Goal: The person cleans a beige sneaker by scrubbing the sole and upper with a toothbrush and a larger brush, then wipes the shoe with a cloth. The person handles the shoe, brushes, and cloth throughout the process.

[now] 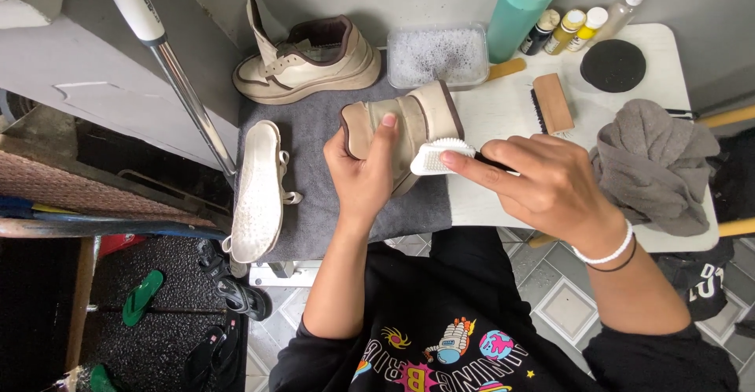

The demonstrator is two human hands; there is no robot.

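My left hand [363, 173] grips a cream shoe with brown trim [417, 117], holding it just above a grey mat [314, 203]. My right hand [543, 184] holds a small white brush [442, 157] and presses its bristles against the side of the shoe. The matching shoe [307, 62] lies on its side at the back of the mat. A white insole [258, 191] with laces rests on the mat's left edge.
A clear tub of foamy water [436, 54], a teal container [519, 11], small bottles [566, 30], a wooden brush [550, 103], a black round pad [613, 66] and a grey rag [653, 164] sit on the white table [503, 109]. Sandals [141, 298] lie on the floor.
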